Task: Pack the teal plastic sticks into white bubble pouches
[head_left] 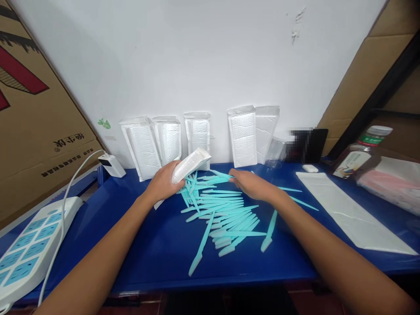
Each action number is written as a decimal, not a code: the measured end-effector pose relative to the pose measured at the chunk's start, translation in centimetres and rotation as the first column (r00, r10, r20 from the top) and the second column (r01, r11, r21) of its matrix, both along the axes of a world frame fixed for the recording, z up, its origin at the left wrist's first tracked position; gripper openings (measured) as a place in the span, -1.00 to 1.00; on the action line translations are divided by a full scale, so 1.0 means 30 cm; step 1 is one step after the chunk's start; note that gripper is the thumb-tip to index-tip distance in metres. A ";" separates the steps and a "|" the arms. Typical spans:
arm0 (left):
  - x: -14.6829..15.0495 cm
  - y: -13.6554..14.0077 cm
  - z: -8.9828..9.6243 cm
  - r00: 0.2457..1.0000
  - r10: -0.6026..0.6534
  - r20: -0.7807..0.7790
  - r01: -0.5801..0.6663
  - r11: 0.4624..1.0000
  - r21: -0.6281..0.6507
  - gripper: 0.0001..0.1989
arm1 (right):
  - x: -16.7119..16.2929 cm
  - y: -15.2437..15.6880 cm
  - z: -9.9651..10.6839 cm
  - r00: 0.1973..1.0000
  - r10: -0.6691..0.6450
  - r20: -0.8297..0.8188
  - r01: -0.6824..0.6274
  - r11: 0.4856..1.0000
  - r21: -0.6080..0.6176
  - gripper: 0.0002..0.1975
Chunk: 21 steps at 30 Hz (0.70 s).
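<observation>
My left hand (165,180) is closed around a white padded bubble mailer (192,165), which is tilted up to the right. A loose pile of turquoise eyebrow razors (226,203) with pale capped ends lies on the blue table (157,249) between my hands. My right hand (248,182) pinches the ends of a few eyebrow razors (216,178) at the back of the pile; their far ends point toward the mailer. How many are pinched I cannot tell. A single razor (269,234) lies apart by my right forearm.
Several upright padded mailers (141,148) lean against the wall. A flat white mailer (351,210) lies at the right, near a bottle (357,153) and a plastic bag (393,181). A clear cup (276,153) stands behind. At the left are a power strip (33,245) and a corded charger (112,165).
</observation>
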<state>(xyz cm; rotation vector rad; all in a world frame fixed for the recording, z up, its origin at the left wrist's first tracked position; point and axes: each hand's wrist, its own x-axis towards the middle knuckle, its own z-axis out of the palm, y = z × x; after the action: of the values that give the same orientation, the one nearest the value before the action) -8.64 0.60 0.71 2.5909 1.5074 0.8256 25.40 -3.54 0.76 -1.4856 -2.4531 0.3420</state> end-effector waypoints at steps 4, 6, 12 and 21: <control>-0.013 0.010 -0.003 0.999 0.005 -0.034 -0.004 0.999 0.036 -0.36 | 0.067 0.021 0.030 0.991 -0.023 -0.134 0.027 0.999 0.027 -0.76; -0.019 0.015 -0.007 0.998 0.014 -0.063 -0.011 0.999 0.049 -0.35 | 0.097 0.033 0.038 0.984 -0.044 -0.172 0.054 0.997 0.058 -0.75; -0.019 0.018 -0.032 0.991 0.007 -0.134 -0.003 0.999 0.036 -0.32 | 0.115 0.050 0.038 0.971 -0.075 -0.228 0.106 0.986 0.126 -0.77; 0.009 0.002 -0.049 0.986 -0.064 -0.157 0.070 0.997 0.030 -0.31 | 0.043 0.005 0.027 0.984 0.013 -0.180 0.010 0.992 0.126 -0.78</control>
<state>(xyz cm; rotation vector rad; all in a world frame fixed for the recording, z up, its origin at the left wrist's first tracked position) -8.37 0.66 -0.76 2.7741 1.4436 0.6634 26.70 -3.40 1.58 -1.3395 -2.2886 0.3006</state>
